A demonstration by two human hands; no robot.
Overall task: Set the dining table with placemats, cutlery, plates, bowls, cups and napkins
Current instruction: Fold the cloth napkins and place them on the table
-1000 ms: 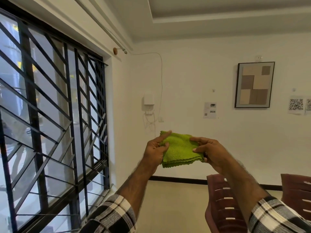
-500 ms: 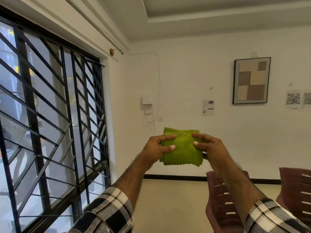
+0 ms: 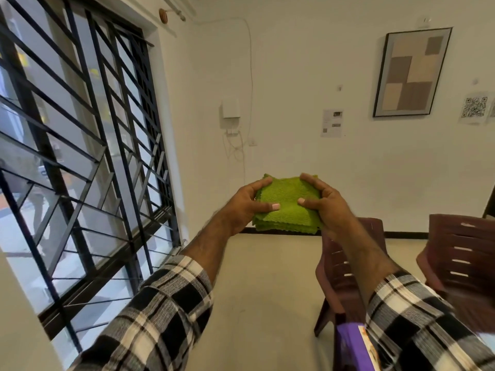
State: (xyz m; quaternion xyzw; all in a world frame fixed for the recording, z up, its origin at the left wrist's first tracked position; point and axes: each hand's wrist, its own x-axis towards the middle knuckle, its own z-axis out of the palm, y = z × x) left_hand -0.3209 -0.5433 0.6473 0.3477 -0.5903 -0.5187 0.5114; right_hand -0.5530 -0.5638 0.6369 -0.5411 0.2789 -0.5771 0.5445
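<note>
A folded green napkin (image 3: 288,203), with several layers showing at its scalloped lower edge, is held up in front of me at chest height. My left hand (image 3: 245,204) grips its left side, thumb on top and fingers curled round the far edge. My right hand (image 3: 325,207) grips the right side the same way. Both thumbs lie on the top face, tips close together. No table setting is in view.
Two dark red plastic chairs (image 3: 340,266) (image 3: 466,261) stand low at the right. A purple surface (image 3: 351,346) shows at the bottom edge. A barred window (image 3: 80,156) fills the left; a white wall with a framed picture (image 3: 409,73) lies ahead.
The napkin has been turned from upright to nearly flat, and both hands have closed in over its sides. My view has tilted down, bringing the floor and chairs more into frame.
</note>
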